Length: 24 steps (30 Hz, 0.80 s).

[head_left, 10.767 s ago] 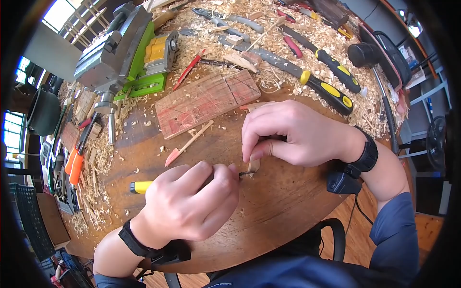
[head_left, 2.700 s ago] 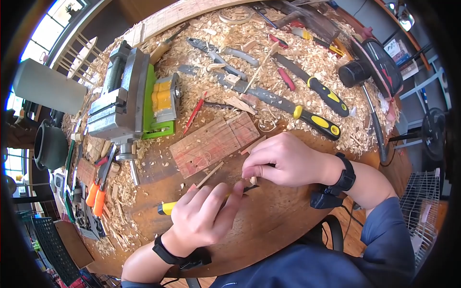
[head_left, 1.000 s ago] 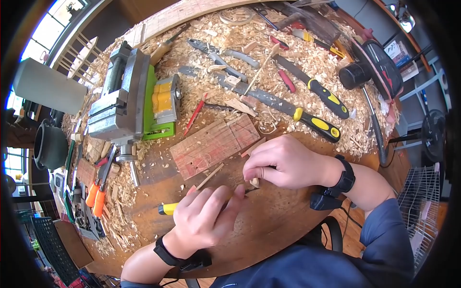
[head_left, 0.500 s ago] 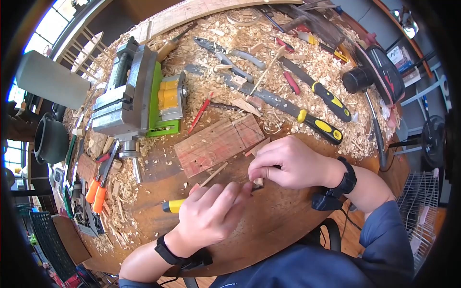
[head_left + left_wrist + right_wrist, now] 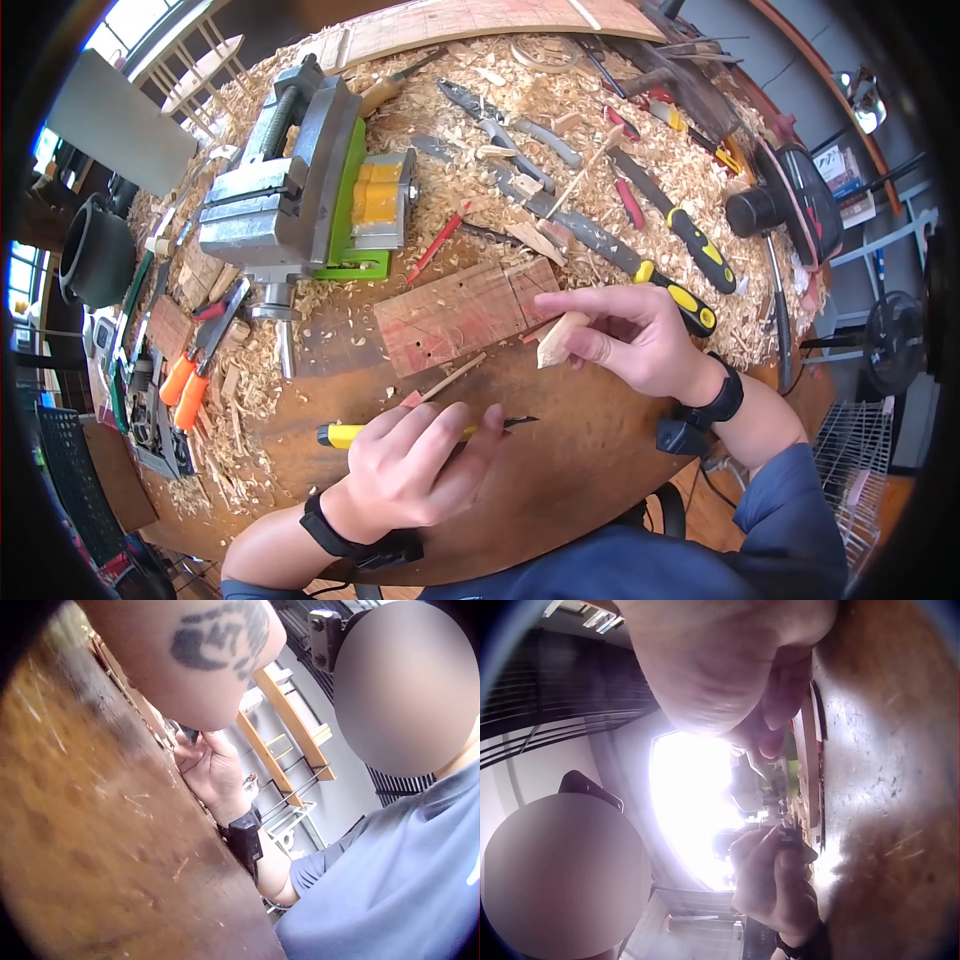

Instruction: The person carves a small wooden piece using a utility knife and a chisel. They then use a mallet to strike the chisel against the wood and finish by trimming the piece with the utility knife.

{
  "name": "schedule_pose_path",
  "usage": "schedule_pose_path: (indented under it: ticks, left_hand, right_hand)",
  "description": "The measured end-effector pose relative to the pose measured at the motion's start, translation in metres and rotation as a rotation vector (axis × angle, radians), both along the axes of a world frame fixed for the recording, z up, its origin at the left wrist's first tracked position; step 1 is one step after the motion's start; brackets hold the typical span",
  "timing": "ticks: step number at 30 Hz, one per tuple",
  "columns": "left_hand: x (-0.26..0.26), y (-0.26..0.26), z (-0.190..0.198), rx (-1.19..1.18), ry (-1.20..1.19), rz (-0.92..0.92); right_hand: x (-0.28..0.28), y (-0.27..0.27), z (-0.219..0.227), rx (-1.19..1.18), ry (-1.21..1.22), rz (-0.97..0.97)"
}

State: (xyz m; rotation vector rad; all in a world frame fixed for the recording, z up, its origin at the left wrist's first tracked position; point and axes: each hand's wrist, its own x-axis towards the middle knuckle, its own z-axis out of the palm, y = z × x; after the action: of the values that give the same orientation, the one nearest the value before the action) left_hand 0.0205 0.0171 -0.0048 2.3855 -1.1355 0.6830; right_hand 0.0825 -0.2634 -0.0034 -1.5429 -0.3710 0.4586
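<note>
In the head view my left hand [image 5: 410,465] grips a yellow-handled knife [image 5: 342,436] low over the table, its handle end to the left. Its thin dark blade [image 5: 520,422] sticks out past the fingers to the right. My right hand [image 5: 650,345] pinches a small pale piece of wood [image 5: 560,340], cut to a blunt point, between thumb and fingers. This wood is up and to the right of the blade, apart from it, overlapping a reddish board [image 5: 450,325]. In the left wrist view the right hand [image 5: 214,772] appears beyond the left; the right wrist view shows the left hand [image 5: 772,881].
A thin stick [image 5: 455,377] lies between the board and my left hand. A metal vise [image 5: 255,215] with a green base stands at the left. Wood shavings [image 5: 600,240] cover the back, among files with yellow-black handles [image 5: 685,300], pliers [image 5: 500,140] and a black mallet [image 5: 750,213].
My right hand has lifted the wood piece up and away from the blade and its fingers have straightened, so the cut point shows. The left hand stays low, still gripping the knife.
</note>
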Motion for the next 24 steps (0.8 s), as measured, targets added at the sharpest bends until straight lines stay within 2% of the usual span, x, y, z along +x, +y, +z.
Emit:
schedule_pose_path:
  ticks: [15,17,24]
  left_hand:
    - [0.003,0.001,0.0,0.006,0.105,0.016]
    - [0.003,0.0,-0.001,0.004,0.101,0.012]
    - [0.001,0.0,-0.002,-0.007,0.085,0.026]
  right_hand:
    - [-0.01,-0.004,0.001,0.14,0.152,0.04]
    - [-0.01,-0.003,-0.005,0.116,0.047,0.04]
    - [-0.007,0.002,-0.009,0.168,-0.016,0.063]
